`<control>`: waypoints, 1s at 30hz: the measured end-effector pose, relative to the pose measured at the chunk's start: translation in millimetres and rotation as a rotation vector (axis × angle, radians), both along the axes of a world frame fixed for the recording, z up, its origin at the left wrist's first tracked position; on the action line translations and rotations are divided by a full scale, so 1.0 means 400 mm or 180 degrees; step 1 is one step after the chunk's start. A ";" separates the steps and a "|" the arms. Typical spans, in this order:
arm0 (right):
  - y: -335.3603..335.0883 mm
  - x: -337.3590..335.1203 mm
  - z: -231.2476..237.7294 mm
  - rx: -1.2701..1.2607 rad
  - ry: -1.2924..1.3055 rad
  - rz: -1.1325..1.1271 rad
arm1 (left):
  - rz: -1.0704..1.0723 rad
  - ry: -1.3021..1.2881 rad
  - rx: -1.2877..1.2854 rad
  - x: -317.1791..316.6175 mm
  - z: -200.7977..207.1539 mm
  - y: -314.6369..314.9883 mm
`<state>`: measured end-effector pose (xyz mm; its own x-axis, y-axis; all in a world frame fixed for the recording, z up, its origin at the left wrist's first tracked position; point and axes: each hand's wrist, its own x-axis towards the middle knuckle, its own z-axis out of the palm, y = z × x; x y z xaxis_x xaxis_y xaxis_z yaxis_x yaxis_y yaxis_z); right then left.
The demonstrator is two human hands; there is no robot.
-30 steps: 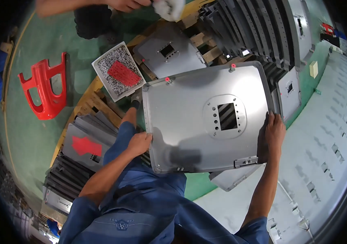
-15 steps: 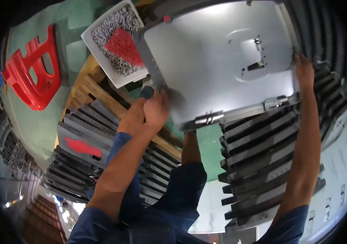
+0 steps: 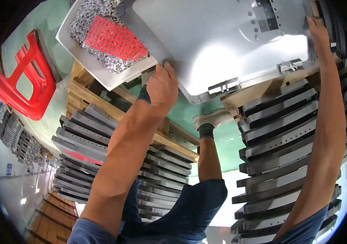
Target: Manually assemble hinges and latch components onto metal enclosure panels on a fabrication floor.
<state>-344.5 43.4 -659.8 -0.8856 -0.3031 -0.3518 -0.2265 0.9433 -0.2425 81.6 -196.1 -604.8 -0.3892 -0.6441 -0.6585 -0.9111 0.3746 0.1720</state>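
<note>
A large grey sheet-metal panel with rounded corners and two latch-like metal fittings along its near edge is held out at the top of the view. My left hand grips its left edge, fingers closed, fingertips partly hidden. At its right edge my right hand is closed round the rim. Just left of my left hand stands a white bin full of small metal pieces, with a red perforated sheet lying on them.
Stacks of grey metal panels stand on the left and right. A wooden pallet lies beside the left stack. A glossy red frame-shaped part rests on the green floor. My shoe is near the right-hand stack.
The panel has moved farther away and slightly right, in both my hands. My right shoe and the wooden board beside it now show below the panel. The view has shifted too.
</note>
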 end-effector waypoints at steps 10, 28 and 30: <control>-0.057 0.057 0.092 0.1284 0.0429 0.0562 | -0.0357 0.0478 0.1168 0.053 0.053 -0.081; -0.039 0.782 0.302 0.0474 -0.1507 -0.0832 | -0.3213 0.0221 0.0889 0.202 0.702 -0.090; -0.041 0.729 0.251 -0.0021 -0.1423 -0.1988 | -0.3310 -0.0108 0.1010 0.251 0.744 -0.153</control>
